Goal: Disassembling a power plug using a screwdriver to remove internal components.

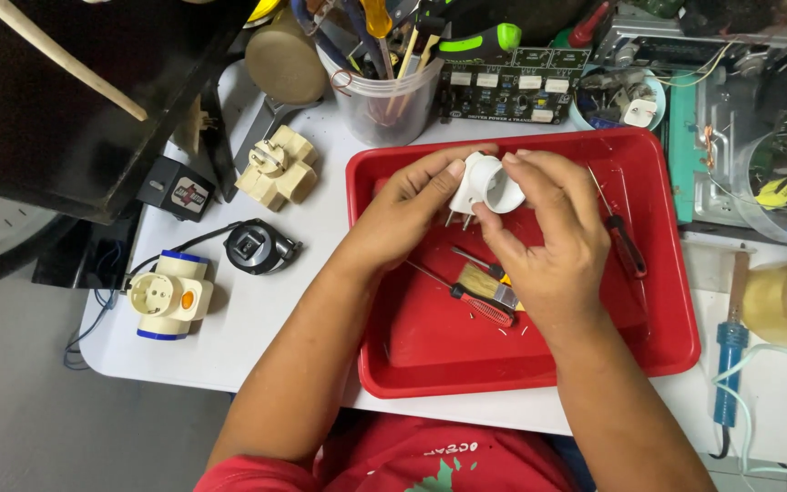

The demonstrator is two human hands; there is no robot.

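Above glossy red tray [667,301], smooth white plug [486,185]

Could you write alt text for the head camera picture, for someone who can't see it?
Seen from above, a person's left hand and right hand together hold a white plug adapter over a red tray on a cluttered white workbench. Screwdrivers and a small brush lie in the tray.

White plug adapter [485,187]; red tray [667,310]; red-handled screwdrivers [487,310]; cream adapter [277,167]; cream-blue adapter [168,296], orange button.
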